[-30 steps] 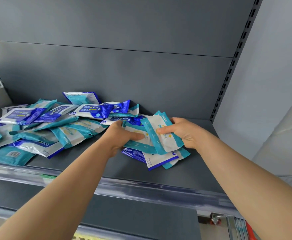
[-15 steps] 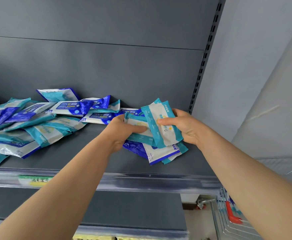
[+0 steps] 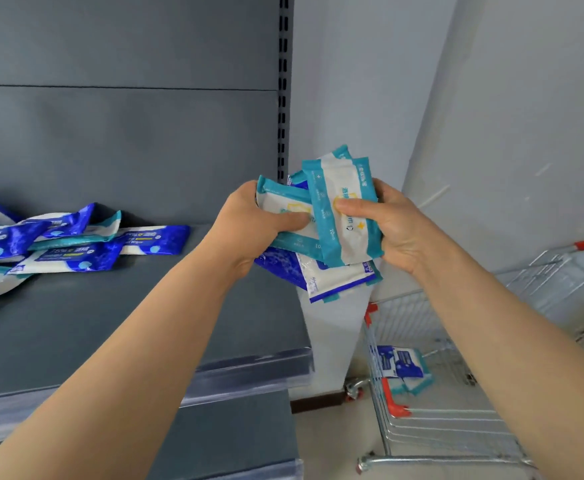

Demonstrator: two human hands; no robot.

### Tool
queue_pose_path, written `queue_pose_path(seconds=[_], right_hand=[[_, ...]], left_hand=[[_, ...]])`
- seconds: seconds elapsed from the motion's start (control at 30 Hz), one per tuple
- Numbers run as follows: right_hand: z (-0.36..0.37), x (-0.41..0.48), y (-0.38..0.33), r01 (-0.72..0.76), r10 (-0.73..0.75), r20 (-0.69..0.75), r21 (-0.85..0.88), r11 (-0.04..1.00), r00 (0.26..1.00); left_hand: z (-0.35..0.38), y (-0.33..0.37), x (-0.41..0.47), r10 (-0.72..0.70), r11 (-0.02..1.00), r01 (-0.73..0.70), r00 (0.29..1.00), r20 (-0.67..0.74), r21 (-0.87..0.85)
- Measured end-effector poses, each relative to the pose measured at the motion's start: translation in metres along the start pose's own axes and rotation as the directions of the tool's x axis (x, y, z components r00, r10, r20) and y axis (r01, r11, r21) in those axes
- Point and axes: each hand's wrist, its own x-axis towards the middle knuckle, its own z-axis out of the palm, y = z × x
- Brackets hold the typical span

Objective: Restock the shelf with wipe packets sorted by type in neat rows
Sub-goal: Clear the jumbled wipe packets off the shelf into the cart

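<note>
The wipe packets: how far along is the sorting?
Early days. Nothing looks done: the loose packets on the shelf lie in a mixed heap, no rows. In hand: the left hand and right hand both grip a mixed bundle of teal and blue packs off the shelf's right end. Left: sorting everything, plus the packets in the cart.
</note>
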Motion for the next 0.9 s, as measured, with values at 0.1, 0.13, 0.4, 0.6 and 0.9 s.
queue_pose_path(seconds=[0.1, 0.13, 0.4, 0.6, 0.9], right_hand=[[-0.070, -0.007, 0.002, -0.002, 0.004, -0.065, 0.026, 1.000, 0.998], [-0.095, -0.008, 0.005, -0.008, 0.010, -0.085, 0.032, 0.999, 0.996], [-0.283, 0.002, 0.066, -0.197, 0.200, -0.216, 0.038, 0.980, 0.956], [-0.373, 0.038, 0.164, -0.392, 0.411, -0.243, 0.126, 0.912, 0.879], [-0.453, 0.105, 0.345, -0.585, 0.632, -0.233, 0.241, 0.774, 0.740]], left_hand=[[0.071, -0.004, 0.014, -0.022, 0.999, 0.019, 0.997, 0.072, 0.035], [0.096, -0.009, 0.019, -0.031, 0.999, 0.028, 0.996, 0.085, 0.039], [0.280, -0.083, 0.066, -0.278, 0.961, 0.275, 0.948, 0.154, 0.037], [0.356, -0.192, 0.116, -0.493, 0.870, 0.491, 0.856, 0.159, 0.051], [0.413, -0.390, 0.193, -0.666, 0.746, 0.650, 0.728, 0.162, 0.144]])
